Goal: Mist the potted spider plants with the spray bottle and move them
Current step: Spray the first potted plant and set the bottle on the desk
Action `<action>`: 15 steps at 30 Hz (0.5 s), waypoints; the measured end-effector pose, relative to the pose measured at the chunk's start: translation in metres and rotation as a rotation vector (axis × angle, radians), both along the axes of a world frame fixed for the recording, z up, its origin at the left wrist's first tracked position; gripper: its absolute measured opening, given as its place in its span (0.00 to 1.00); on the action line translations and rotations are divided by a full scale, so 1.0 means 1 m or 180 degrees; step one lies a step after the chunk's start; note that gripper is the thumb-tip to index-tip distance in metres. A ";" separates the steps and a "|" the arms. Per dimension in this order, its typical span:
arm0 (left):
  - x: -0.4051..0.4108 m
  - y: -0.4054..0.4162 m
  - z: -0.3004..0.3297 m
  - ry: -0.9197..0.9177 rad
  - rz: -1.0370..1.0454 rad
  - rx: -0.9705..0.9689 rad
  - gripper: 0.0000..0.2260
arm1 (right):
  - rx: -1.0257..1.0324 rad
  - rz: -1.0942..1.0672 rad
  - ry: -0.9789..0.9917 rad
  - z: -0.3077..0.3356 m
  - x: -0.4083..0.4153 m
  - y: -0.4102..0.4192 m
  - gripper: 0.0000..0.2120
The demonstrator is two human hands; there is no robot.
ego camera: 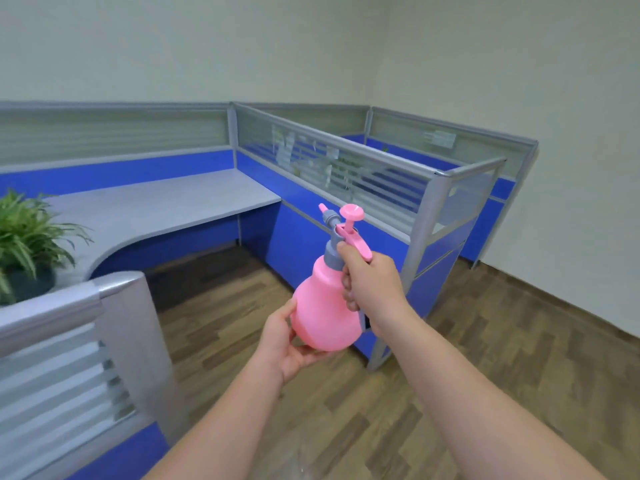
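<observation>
Both hands hold the pink spray bottle (pixel 323 306) out in front of the person, above the wooden floor (pixel 485 358). Nearest, the left hand (pixel 287 341) cups the rounded base from below and from the left, palm up, its fingers curled loosely around the bottom and touching the plastic. Just beyond and to the right, the right hand (pixel 369 282) is closed around the handle at the bottle's neck, its fingers wrapped tight below the grey collar, with the pink trigger lever sticking out above the knuckles. The bottle tilts slightly, its nozzle (pixel 325 211) pointing up and to the left, and the pink pump knob (pixel 351 213) stands at the very top. At the near left, a grey partition end (pixel 114 296) rises beside the person. Behind it, well to the left of the bottle and apart from both hands, a potted spider plant (pixel 24 237) in a dark pot sits on the curved grey tabletop (pixel 156 206), partly cut off by the picture's edge. Farther off, blue and frosted cubicle panels (pixel 346 164) run toward the right, with blurred green leaves showing through them. Pale walls (pixel 519 64) close off the far side.
</observation>
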State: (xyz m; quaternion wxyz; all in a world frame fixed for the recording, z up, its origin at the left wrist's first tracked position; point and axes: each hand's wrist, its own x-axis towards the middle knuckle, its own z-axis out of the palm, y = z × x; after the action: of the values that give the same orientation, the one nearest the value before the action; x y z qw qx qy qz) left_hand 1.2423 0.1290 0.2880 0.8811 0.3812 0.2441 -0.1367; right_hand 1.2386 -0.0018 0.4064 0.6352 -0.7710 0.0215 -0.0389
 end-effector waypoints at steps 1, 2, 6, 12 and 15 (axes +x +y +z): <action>0.020 0.009 0.003 -0.0038 0.0044 0.0006 0.12 | -0.0012 0.0059 -0.0005 0.003 0.021 0.008 0.20; 0.031 0.015 0.008 -0.0022 0.0092 0.0024 0.11 | -0.0040 0.0086 -0.0015 0.005 0.033 0.013 0.21; 0.095 0.047 0.017 0.0016 0.0348 0.0000 0.09 | -0.0057 0.0305 0.0011 0.009 0.109 0.049 0.20; 0.183 0.099 0.004 0.0102 0.0764 -0.0117 0.09 | -0.0175 0.0723 0.0020 -0.004 0.219 0.108 0.18; 0.227 0.126 -0.008 0.0212 0.1037 -0.0228 0.09 | -0.0220 0.0961 0.0078 -0.015 0.272 0.140 0.18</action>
State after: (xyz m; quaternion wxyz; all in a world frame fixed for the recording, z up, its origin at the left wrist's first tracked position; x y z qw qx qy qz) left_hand 1.4694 0.2547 0.2798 0.8961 0.3002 0.3267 -0.0133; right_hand 1.5103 0.1385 0.3910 0.6066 -0.7873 -0.0883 0.0658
